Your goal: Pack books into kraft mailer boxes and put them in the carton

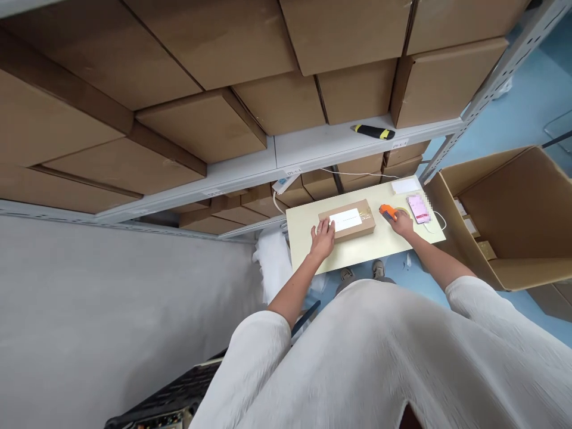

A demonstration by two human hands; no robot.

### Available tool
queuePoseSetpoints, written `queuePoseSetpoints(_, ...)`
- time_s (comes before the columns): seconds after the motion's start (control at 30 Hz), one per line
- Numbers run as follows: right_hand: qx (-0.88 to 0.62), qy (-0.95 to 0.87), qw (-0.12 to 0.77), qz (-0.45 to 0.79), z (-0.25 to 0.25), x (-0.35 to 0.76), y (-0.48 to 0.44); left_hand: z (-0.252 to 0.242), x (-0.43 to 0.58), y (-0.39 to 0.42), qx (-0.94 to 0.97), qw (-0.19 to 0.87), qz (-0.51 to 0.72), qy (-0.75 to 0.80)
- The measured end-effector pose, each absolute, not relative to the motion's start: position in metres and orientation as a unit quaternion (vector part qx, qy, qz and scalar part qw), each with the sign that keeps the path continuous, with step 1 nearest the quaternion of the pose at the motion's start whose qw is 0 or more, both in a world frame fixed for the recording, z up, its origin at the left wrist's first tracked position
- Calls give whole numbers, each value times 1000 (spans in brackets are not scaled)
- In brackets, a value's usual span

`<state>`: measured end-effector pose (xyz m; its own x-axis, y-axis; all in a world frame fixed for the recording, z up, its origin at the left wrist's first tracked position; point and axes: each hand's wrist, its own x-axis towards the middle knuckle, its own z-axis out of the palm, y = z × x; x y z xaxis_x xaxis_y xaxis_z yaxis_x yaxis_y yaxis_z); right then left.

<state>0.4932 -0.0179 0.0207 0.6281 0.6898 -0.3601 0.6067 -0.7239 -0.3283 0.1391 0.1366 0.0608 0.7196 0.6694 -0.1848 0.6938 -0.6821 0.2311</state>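
Note:
A small brown cardboard box (357, 230) lies flat on the pale yellow table (304, 250), with a white label (346, 220) on its top and clear tape at its right end. My left hand (322, 238) rests on the box's left end, fingers spread and touching the label's edge. To the right of the box, my right hand (403, 224) is closed around an orange tape dispenser (388, 211), held just above or on the table; I cannot tell which. A yellowish tape roll (403, 211) shows beside the hand.
A phone (418, 208) with a pink screen and a white box (406, 186) lie at the table's right. A black-and-yellow cutter (374, 131) sits on the shelf (313, 142) of cardboard boxes above. One large open carton (513, 274) stands right; white wrapping (272, 262) is left.

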Motion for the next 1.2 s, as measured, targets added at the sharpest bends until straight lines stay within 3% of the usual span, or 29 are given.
queuePoseSetpoints(0.37,-893,-359,65,262,6,499,-18,57,147,128,904,137,-40,402)
queuePoseSetpoints(0.7,-895,-365,51,252,23,513,-14,60,147,129,901,150,-28,407)
queuePoseSetpoints(1.07,-874,-383,248,168,124,518,37,56,145,131,903,158,17,399)
queuePoseSetpoints(1.2,-821,-441,298,206,159,495,71,55,144,131,904,161,35,394)
